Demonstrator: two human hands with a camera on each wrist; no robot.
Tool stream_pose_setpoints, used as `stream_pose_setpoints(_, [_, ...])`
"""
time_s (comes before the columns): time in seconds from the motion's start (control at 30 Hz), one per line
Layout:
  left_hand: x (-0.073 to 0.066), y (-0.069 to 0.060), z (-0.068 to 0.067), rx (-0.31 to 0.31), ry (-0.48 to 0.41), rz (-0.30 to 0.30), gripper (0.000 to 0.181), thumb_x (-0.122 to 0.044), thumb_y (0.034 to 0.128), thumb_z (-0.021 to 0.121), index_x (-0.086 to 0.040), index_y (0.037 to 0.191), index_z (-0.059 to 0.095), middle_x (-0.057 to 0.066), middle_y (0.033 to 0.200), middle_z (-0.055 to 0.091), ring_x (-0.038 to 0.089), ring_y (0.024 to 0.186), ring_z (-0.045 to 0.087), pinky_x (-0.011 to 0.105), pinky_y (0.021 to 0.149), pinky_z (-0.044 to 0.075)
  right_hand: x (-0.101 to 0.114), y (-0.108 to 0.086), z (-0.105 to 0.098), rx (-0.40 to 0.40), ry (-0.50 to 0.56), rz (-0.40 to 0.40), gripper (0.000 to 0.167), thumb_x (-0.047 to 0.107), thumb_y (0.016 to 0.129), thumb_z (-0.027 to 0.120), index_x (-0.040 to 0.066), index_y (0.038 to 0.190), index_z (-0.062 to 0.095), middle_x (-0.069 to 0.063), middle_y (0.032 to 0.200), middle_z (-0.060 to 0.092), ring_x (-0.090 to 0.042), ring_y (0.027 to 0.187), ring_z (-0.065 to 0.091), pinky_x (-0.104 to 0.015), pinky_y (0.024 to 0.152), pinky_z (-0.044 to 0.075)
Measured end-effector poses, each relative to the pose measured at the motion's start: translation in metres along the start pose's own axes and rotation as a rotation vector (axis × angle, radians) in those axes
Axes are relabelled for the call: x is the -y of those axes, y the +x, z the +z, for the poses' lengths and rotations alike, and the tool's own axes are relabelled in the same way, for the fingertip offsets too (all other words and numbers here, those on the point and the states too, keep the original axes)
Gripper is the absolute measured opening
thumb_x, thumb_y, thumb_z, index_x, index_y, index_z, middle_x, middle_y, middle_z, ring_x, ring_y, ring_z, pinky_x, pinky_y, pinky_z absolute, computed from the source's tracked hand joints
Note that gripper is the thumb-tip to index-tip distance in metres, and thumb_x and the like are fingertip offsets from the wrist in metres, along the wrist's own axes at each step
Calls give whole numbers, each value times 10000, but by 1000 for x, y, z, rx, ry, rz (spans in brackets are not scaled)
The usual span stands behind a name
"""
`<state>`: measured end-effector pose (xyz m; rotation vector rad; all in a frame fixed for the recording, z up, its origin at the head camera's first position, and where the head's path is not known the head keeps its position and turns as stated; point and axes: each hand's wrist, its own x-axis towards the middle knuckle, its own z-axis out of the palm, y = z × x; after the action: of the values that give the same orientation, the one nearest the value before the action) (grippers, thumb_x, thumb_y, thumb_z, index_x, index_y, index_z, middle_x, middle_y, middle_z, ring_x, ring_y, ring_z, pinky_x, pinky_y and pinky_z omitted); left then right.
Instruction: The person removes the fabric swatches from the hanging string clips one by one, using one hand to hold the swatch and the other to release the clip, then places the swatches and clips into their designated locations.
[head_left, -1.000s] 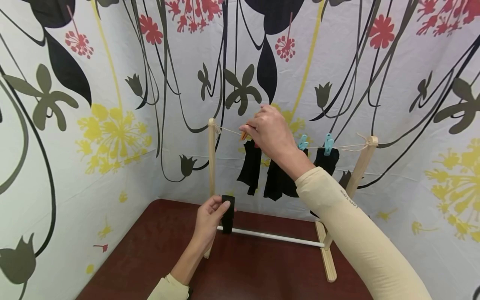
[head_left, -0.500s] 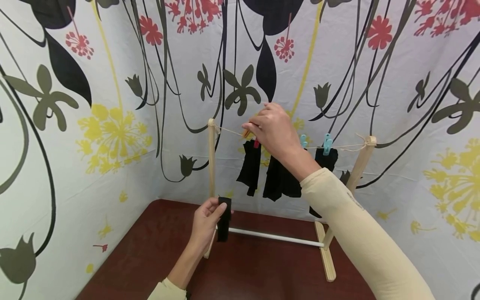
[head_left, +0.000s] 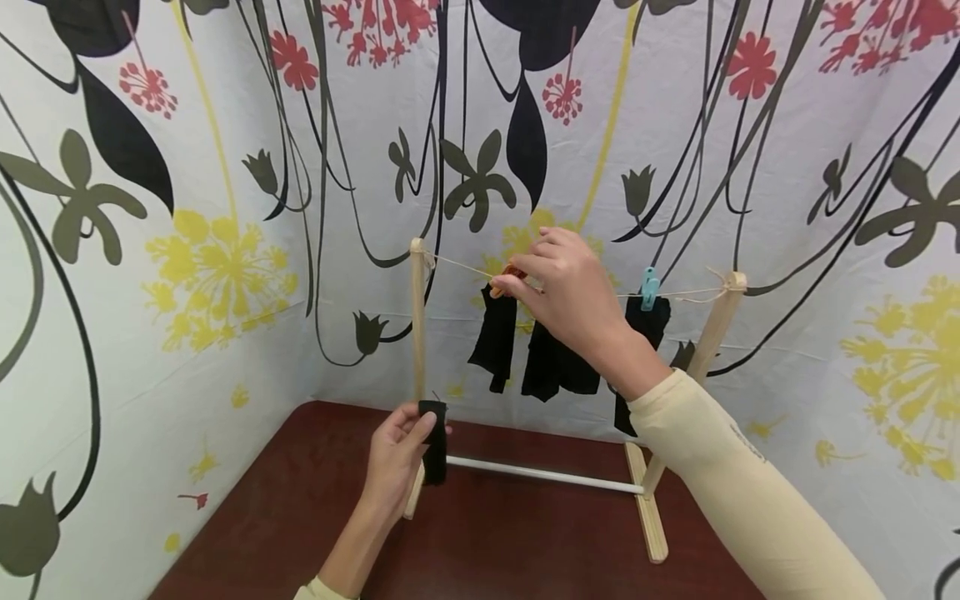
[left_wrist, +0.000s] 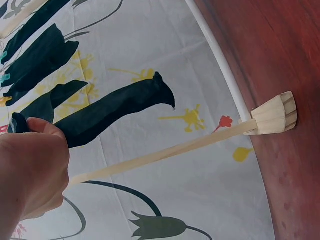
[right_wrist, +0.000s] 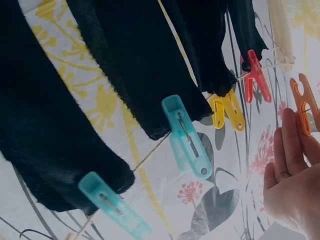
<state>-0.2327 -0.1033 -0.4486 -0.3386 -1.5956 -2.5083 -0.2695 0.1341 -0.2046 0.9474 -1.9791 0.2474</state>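
In the head view, my left hand (head_left: 397, 450) pinches the top of a narrow black cloth strip (head_left: 433, 458), which hangs down by the left post. The left wrist view shows this strip (left_wrist: 115, 110) hanging free below the fingers. My right hand (head_left: 573, 287) holds an orange clothespin (head_left: 498, 288) between thumb and fingers, near the string. Seen from the right wrist, the orange clothespin (right_wrist: 301, 100) is apart from the string. Black cloths (head_left: 495, 337) hang from the string, pegged with a red clothespin (right_wrist: 256, 80), a yellow clothespin (right_wrist: 235, 112) and blue clothespins (right_wrist: 185, 132).
The string runs between a left wooden post (head_left: 418, 325) and a right wooden post (head_left: 716, 325). A white rod (head_left: 540, 475) joins them low down, above a dark red tabletop (head_left: 525, 542). Behind hangs a flower-printed curtain (head_left: 337, 208).
My right hand has moved slightly right and down, and the orange clothespin has turned in its fingers. The left hand and its cloth strip have shifted a little left.
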Motion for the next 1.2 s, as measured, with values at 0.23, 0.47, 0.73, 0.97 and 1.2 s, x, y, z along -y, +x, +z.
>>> stream_pose_setpoints(0.23, [-1, -3, -5, 15, -16, -4, 117, -128, 1050, 670, -41, 1125, 647, 17, 1103, 783, 179, 943, 767, 330, 980, 603, 4, -20, -7, 0, 4, 22, 329, 374, 901, 843, 58, 983, 807, -105, 923, 800, -293, 955, 743, -445, 1227, 428])
stream_pose_setpoints(0.47, [-1, -8, -10, -11, -30, -7, 95, -123, 1056, 659, -50, 1110, 631, 31, 1055, 776, 181, 944, 763, 316, 983, 600, 1, -41, -15, -2, 11, 45, 338, 371, 850, 898, 66, 959, 802, -98, 906, 795, -282, 932, 735, -476, 1207, 445])
stream_pose_setpoints(0.73, [1, -6, -17, -51, 4, -7, 168, -131, 1045, 680, -8, 1136, 611, 24, 990, 774, 164, 918, 777, 302, 920, 617, -15, -62, -25, -18, 61, 107, 308, 347, 817, 924, 85, 914, 794, -68, 844, 778, -286, 932, 676, -479, 1053, 499])
stream_pose_setpoints(0.97, [5, -5, -22, -77, 41, -4, 163, -131, 1035, 696, -15, 1124, 622, 27, 960, 783, 163, 876, 784, 301, 832, 627, -29, -83, -30, 46, 85, 156, 219, 330, 842, 907, 152, 854, 780, -23, 789, 734, -226, 861, 607, -456, 837, 488])
stream_pose_setpoints(1.2, [9, -4, -29, -84, 86, -13, 179, -139, 1035, 699, -6, 1135, 630, -9, 944, 788, 155, 881, 775, 296, 788, 613, -36, -106, -37, 81, 70, 190, 182, 300, 848, 898, 157, 898, 798, -11, 834, 753, -228, 891, 633, -475, 867, 500])
